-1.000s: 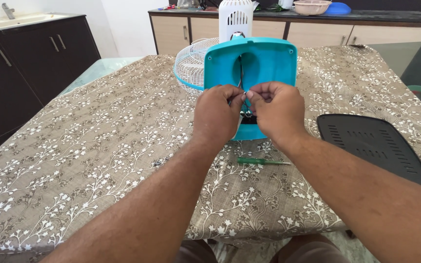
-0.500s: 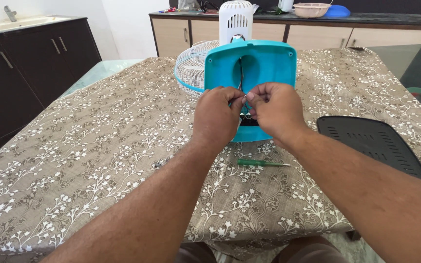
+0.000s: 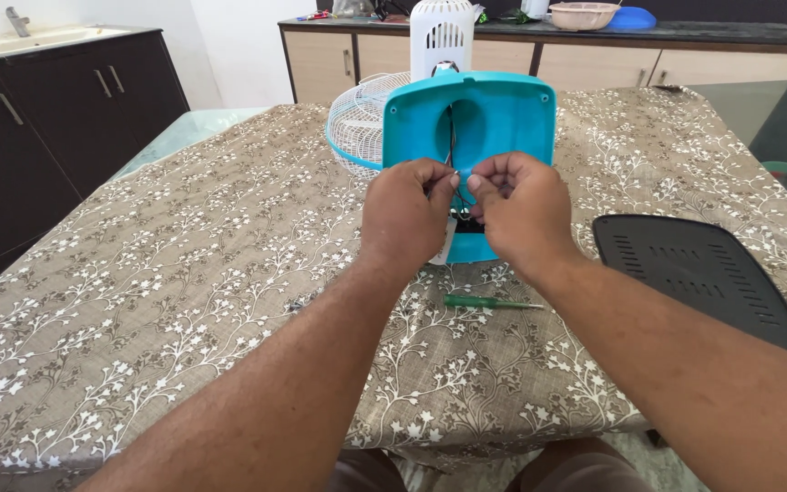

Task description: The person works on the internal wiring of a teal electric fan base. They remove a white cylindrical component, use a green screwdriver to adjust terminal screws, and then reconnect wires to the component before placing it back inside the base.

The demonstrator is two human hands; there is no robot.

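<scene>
A turquoise fan base point(image 3: 503, 114) lies on its side on the table, its open underside facing me, with black wires point(image 3: 453, 137) running down inside it. My left hand point(image 3: 407, 214) and my right hand point(image 3: 521, 210) meet in front of that opening, fingertips pinched together on the wires. What lies between the fingertips is too small to make out. A white fan grille point(image 3: 357, 123) with a turquoise rim lies behind the base at the left. A green-handled screwdriver point(image 3: 489, 302) rests on the cloth just below my right wrist.
A black vented bottom cover point(image 3: 694, 273) lies on the table at the right. The table carries a brown floral cloth point(image 3: 184, 273). A white fan housing point(image 3: 442, 32) stands behind. Dark cabinets point(image 3: 56, 109) line the left wall and a wooden counter point(image 3: 594, 55) the back.
Both hands stay at the base opening, fingertips working on the wires with only small shifts. The base and screwdriver have not moved.
</scene>
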